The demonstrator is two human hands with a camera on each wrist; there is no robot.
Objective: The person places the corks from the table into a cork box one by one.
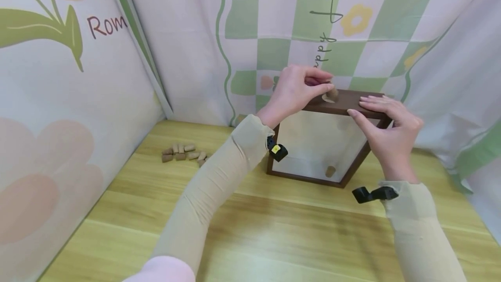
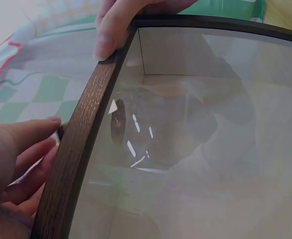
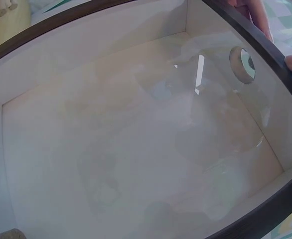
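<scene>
My left hand [image 1: 299, 86] pinches a wine cork [image 1: 332, 94] between thumb and fingertips, at the round hole in the top of a dark brown wooden shadow box [image 1: 352, 99] with a clear front. In the left wrist view, a brown oval [image 2: 118, 122] shows at the hole through the pane. My right hand [image 1: 391, 125] rests on the box's top right corner, fingers on top and thumb along the front edge. Inside, a single cork [image 1: 330, 171] lies at the bottom, its end also visible at the lower left of the right wrist view.
Several loose corks [image 1: 180, 149] lie on the wooden table [image 1: 250, 229] to the left of the box, partly behind my left forearm. A checked green and white curtain [image 1: 274, 21] hangs close behind the box. Pale floral fabric [image 1: 58, 99] walls the left side.
</scene>
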